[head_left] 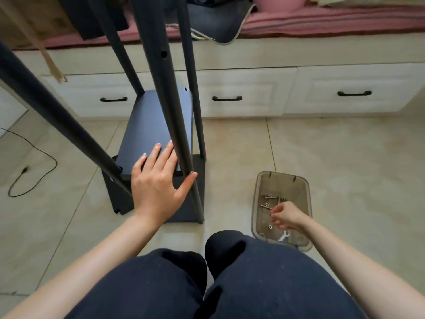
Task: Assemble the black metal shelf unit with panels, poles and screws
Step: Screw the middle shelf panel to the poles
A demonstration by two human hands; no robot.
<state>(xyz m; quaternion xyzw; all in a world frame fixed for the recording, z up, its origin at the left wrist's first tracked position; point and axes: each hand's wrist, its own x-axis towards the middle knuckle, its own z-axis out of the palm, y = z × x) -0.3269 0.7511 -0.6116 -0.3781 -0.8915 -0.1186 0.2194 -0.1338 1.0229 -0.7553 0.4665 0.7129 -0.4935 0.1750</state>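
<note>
**Steadying the panel while fetching a screw**

The shelf unit (pixel 158 157) stands on the tiled floor (pixel 333 157) before the drawers: four black poles (pixel 165 93) rise from a bottom panel (pixel 122 199), and a second panel (pixel 156 125) sits just above it between them. The left hand (pixel 158 180) lies flat on this panel's near edge, fingers straight, thumb touching the near right pole. The right hand (pixel 287 217) reaches into the clear plastic tray (pixel 256 203) on the floor to the right, its fingers curled together over the loose screws (pixel 266 204); whether its grip has closed on one I cannot tell. A small wrench (pixel 284 237) lies at the tray's near end.

To do this well, keep the left palm pressing so the panel stays level against the pole holes, take a single screw, and bring the wrench within reach.
</note>
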